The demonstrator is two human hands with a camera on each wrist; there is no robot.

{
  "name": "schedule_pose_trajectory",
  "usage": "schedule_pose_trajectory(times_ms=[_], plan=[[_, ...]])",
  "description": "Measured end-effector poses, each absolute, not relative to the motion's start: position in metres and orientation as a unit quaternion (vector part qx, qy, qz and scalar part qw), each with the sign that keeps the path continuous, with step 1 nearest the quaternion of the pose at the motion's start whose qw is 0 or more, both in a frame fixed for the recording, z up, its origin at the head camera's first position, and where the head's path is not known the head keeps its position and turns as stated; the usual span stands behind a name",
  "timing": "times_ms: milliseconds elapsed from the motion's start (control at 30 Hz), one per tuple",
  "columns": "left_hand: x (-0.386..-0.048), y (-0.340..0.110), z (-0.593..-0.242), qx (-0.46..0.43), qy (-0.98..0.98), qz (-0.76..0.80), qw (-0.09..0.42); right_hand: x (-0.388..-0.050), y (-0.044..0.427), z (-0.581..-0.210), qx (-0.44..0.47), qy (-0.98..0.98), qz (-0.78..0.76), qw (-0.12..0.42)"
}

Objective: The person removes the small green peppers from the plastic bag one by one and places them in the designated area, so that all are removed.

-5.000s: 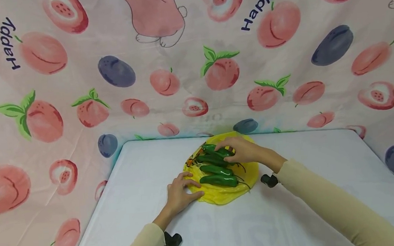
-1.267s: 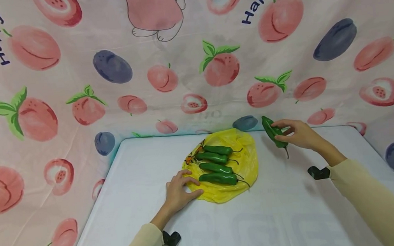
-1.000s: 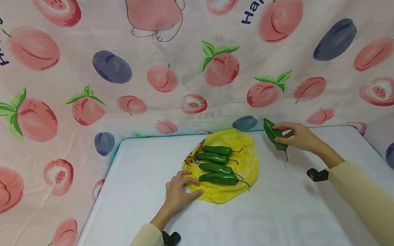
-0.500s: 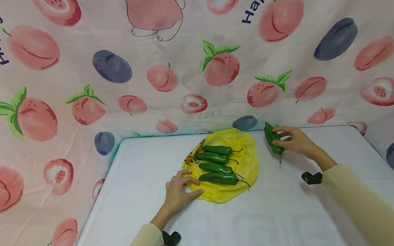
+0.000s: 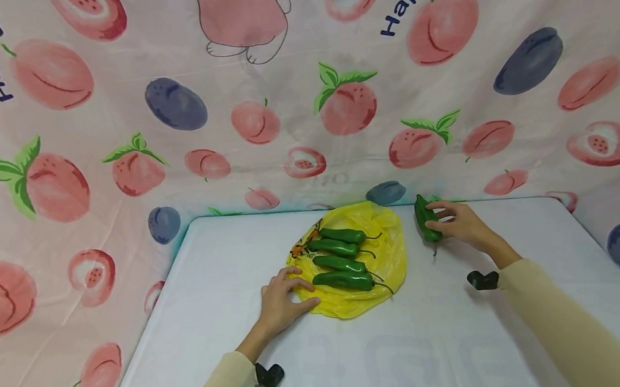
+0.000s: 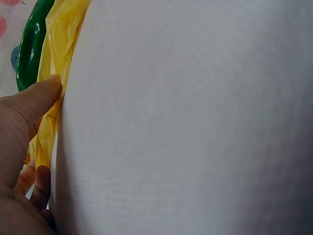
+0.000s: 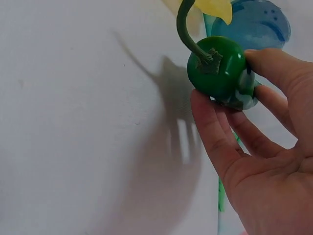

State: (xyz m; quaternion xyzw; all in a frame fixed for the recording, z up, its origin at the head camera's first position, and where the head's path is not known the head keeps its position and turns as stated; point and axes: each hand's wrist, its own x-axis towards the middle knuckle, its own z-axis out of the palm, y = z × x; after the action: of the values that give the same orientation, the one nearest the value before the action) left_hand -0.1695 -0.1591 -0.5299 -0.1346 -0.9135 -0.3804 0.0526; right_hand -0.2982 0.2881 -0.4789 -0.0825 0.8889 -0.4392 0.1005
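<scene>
My right hand [image 5: 463, 227] pinches a green chili pepper [image 5: 425, 215] between thumb and fingers, right of a yellow plastic bag [image 5: 391, 275]. In the right wrist view, the pepper's stem end [image 7: 212, 68] faces the camera, and a shadow falls apart from it on the table. Several more green peppers [image 5: 342, 281] lie in a rough column on the flattened bag, stems to the right. My left hand [image 5: 281, 303] rests at the bag's left edge, fingers spread and slightly bent. In the left wrist view, its thumb [image 6: 46, 90] touches the yellow plastic.
A white-covered table [image 5: 226, 250] carries everything. Behind it hangs a pink cloth [image 5: 290, 97] printed with fruit, close to the table's back edge. Small black devices sit at both wrists, the left one [image 5: 270, 376] and the right one [image 5: 482, 280].
My right hand took a pepper off the bag's top and carried it right. Over the last second it has come slightly left and lower, the pepper turning more upright. My left hand has stayed put.
</scene>
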Motion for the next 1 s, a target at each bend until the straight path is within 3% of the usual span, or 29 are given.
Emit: schedule_pose_trajectory(times_ms=[1000], plan=[[-0.1703, -0.1589, -0.531, -0.131, -0.915, -0.378, 0.049, -0.2984, 0.2845, -0.4886, -0.064, 0.891, -0.432, 0.126]])
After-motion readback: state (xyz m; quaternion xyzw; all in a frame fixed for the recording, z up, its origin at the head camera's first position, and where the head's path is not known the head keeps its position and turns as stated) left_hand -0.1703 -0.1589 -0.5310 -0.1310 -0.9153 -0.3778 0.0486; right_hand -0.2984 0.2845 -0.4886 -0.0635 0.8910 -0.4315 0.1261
